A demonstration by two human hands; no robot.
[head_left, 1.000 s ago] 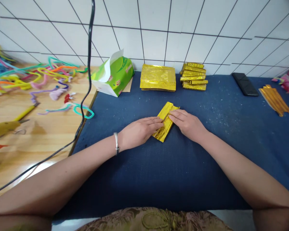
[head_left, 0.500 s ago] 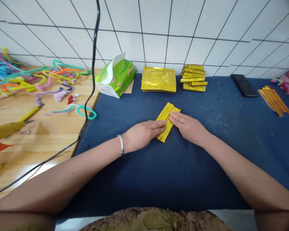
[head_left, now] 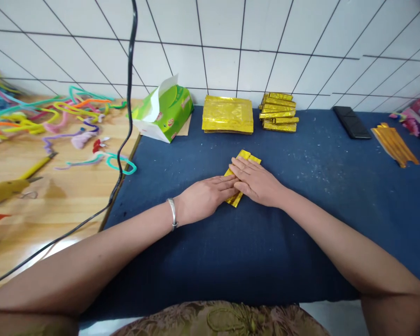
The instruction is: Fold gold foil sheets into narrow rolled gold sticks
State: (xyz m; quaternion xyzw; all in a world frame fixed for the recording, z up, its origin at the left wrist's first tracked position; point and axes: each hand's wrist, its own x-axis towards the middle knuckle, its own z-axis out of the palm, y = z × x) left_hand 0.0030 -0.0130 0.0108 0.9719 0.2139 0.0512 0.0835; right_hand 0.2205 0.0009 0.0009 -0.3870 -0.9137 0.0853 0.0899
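Note:
A folded gold foil sheet [head_left: 235, 199] lies slantwise on the dark blue cloth [head_left: 231, 261], mostly covered by both hands. My left hand [head_left: 205, 198], with a silver bangle at the wrist, rests flat on its lower left part, fingers stretched out. From the right, my right hand [head_left: 257, 182] lies flat across the middle of the foil, its fingers reaching over to the left edge and touching the left fingertips. Behind them are a flat stack of gold sheets [head_left: 227, 114] and a pile of narrow folded gold strips [head_left: 278, 112].
A green tissue box [head_left: 171, 114] stands at the back left. A black phone [head_left: 351, 122] and orange-gold pleated foil [head_left: 396, 143] lie at the right. Fuzzy coloured stems, a yellow glue gun [head_left: 7, 190] and a black cable [head_left: 129, 93] are on the left.
My right hand has slid left across the foil, covering more of it and meeting the left fingertips. My left hand stays on the foil. The whole view has shifted slightly.

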